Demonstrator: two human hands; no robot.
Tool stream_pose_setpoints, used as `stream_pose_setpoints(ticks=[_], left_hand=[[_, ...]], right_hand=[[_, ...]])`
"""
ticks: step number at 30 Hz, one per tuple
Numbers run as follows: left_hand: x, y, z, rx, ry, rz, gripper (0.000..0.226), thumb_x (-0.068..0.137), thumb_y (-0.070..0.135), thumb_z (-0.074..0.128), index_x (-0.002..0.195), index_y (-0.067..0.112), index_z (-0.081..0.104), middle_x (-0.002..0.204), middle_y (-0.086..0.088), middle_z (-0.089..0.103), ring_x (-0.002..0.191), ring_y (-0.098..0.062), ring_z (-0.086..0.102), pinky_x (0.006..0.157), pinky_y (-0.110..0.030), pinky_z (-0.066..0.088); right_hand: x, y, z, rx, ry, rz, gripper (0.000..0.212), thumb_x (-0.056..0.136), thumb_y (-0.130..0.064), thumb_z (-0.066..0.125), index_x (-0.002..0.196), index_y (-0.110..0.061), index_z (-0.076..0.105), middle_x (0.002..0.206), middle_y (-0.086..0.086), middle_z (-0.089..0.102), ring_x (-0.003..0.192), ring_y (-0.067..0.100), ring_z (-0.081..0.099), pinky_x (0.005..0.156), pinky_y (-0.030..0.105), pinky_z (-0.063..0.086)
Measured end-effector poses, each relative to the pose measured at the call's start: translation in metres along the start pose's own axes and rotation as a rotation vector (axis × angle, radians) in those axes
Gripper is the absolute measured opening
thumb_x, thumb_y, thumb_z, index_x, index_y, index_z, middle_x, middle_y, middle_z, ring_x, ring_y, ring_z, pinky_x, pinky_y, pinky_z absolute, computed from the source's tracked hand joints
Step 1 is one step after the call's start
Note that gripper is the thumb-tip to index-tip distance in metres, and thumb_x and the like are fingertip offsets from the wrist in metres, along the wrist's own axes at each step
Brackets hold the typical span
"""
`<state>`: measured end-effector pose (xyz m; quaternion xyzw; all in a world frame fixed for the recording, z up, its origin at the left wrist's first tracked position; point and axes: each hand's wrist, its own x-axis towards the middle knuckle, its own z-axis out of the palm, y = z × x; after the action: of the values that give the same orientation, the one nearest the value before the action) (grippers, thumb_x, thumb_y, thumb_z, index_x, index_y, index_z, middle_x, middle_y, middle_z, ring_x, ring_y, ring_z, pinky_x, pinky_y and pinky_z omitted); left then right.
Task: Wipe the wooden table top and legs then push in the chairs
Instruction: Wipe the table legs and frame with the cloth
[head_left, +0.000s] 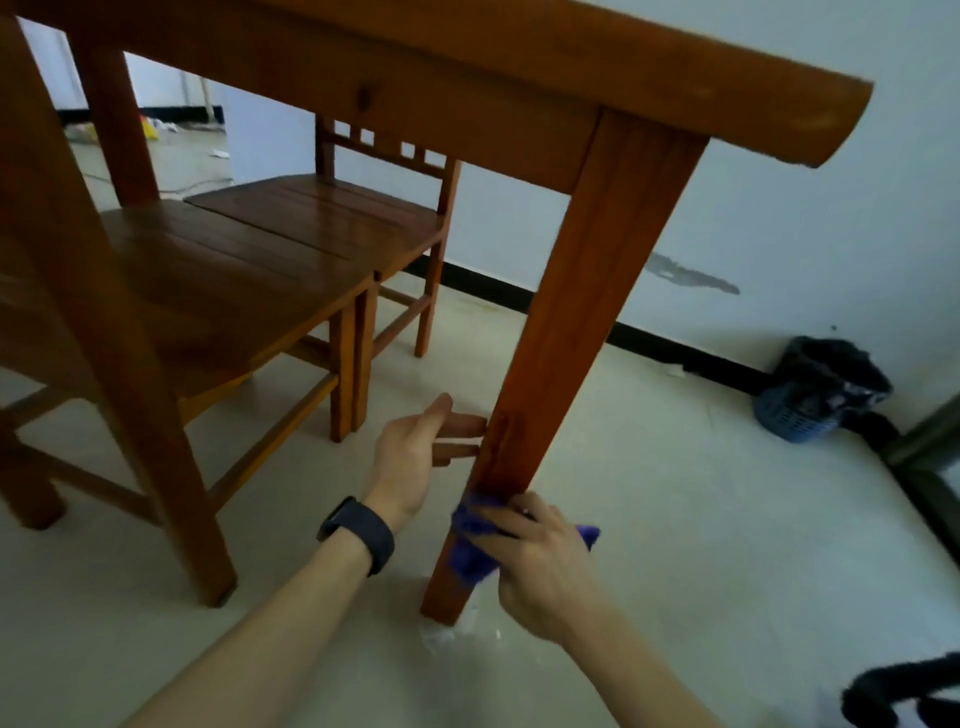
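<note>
two hands work low on one table leg (561, 332) in the head view. the right hand (540, 561) clamps a purple cloth (470, 545) round the leg's near corner just above the floor, fingers curled over it, likely so one stroke covers two faces. the left hand (405, 462), fingers straight and holding nothing, touches the leg's side, probably to steady it. two chairs (234, 275) sit with their seats under the table top (571, 67).
</note>
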<state>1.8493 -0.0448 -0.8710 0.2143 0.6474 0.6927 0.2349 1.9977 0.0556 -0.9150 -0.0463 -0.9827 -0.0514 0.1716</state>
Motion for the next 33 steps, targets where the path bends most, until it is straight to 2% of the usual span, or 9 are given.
stream_pose_setpoints(ticks=[2, 7, 10, 17, 22, 26, 28, 31, 33], left_hand=[[0.001, 0.0, 0.0, -0.004, -0.003, 0.018, 0.043, 0.103, 0.044, 0.037, 0.09, 0.027, 0.074, 0.088, 0.016, 0.075, 0.083, -0.003, 0.071, 0.084, -0.033, 0.048], [0.011, -0.003, -0.005, -0.024, -0.008, -0.014, 0.042, 0.101, 0.048, 0.039, 0.096, 0.025, 0.073, 0.096, 0.01, 0.075, 0.095, -0.012, 0.069, 0.092, -0.036, 0.048], [0.011, -0.015, -0.003, -0.014, -0.008, -0.042, 0.046, 0.1, 0.053, 0.037, 0.103, 0.024, 0.073, 0.103, 0.008, 0.073, 0.1, -0.015, 0.068, 0.092, -0.035, 0.048], [0.009, -0.052, -0.016, 0.069, -0.164, -0.191, 0.054, 0.1, 0.058, 0.031, 0.103, 0.029, 0.076, 0.101, 0.014, 0.075, 0.088, -0.01, 0.071, 0.086, -0.035, 0.046], [0.015, -0.078, -0.026, 0.112, -0.173, -0.336, 0.048, 0.101, 0.056, 0.032, 0.103, 0.032, 0.074, 0.109, 0.008, 0.072, 0.095, -0.014, 0.067, 0.098, -0.041, 0.044], [0.024, -0.091, -0.025, 0.096, -0.167, -0.386, 0.045, 0.101, 0.056, 0.032, 0.093, 0.037, 0.071, 0.098, 0.015, 0.07, 0.093, -0.013, 0.066, 0.1, -0.042, 0.043], [0.024, -0.093, -0.021, 0.08, -0.195, -0.407, 0.044, 0.101, 0.054, 0.032, 0.089, 0.037, 0.071, 0.096, 0.016, 0.069, 0.093, -0.015, 0.067, 0.099, -0.042, 0.043], [0.022, -0.099, -0.017, 0.065, -0.229, -0.421, 0.045, 0.102, 0.053, 0.03, 0.095, 0.038, 0.072, 0.102, 0.015, 0.07, 0.087, -0.014, 0.07, 0.096, -0.038, 0.043], [0.022, -0.102, -0.018, 0.078, -0.235, -0.419, 0.044, 0.102, 0.053, 0.029, 0.101, 0.038, 0.071, 0.11, 0.013, 0.069, 0.091, -0.016, 0.07, 0.093, -0.035, 0.042]], right_hand=[[0.002, 0.002, -0.013, 0.081, -0.015, 0.013, 0.052, 0.074, -0.019, 0.038, 0.111, -0.032, 0.072, 0.125, -0.015, 0.065, 0.104, 0.018, 0.045, 0.077, 0.04, 0.056], [0.057, 0.01, -0.099, -0.075, 0.643, 0.062, 0.032, 0.096, -0.012, 0.044, 0.118, -0.008, 0.067, 0.134, 0.01, 0.059, 0.111, 0.032, 0.048, 0.096, 0.039, 0.041], [0.067, 0.022, -0.088, -0.188, 0.784, 0.134, 0.032, 0.101, -0.017, 0.042, 0.125, -0.006, 0.061, 0.141, 0.012, 0.052, 0.114, 0.033, 0.045, 0.098, 0.039, 0.039], [-0.04, 0.0, 0.064, -0.251, -0.086, -0.068, 0.052, 0.056, -0.013, 0.084, 0.104, -0.028, 0.073, 0.133, -0.005, 0.06, 0.111, 0.026, 0.044, 0.085, 0.041, 0.054], [-0.005, -0.006, 0.045, -0.158, 0.428, 0.156, 0.034, 0.08, -0.001, 0.051, 0.108, -0.014, 0.067, 0.131, 0.006, 0.06, 0.112, 0.033, 0.047, 0.092, 0.042, 0.04], [0.012, -0.008, 0.053, -0.127, 0.703, 0.302, 0.026, 0.086, -0.003, 0.051, 0.11, -0.012, 0.057, 0.131, 0.009, 0.046, 0.114, 0.034, 0.04, 0.097, 0.039, 0.037], [-0.004, -0.011, 0.086, -0.18, 0.529, 0.229, 0.028, 0.077, -0.003, 0.063, 0.103, -0.014, 0.064, 0.131, 0.006, 0.05, 0.116, 0.035, 0.041, 0.097, 0.04, 0.039], [-0.046, -0.023, 0.136, -0.194, -0.028, 0.16, 0.043, 0.056, -0.012, 0.088, 0.095, -0.024, 0.076, 0.127, -0.001, 0.055, 0.115, 0.031, 0.045, 0.088, 0.045, 0.049], [-0.065, -0.027, 0.147, -0.118, -0.102, 0.286, 0.047, 0.052, -0.008, 0.089, 0.095, -0.023, 0.076, 0.125, -0.003, 0.055, 0.111, 0.03, 0.047, 0.084, 0.045, 0.049]])
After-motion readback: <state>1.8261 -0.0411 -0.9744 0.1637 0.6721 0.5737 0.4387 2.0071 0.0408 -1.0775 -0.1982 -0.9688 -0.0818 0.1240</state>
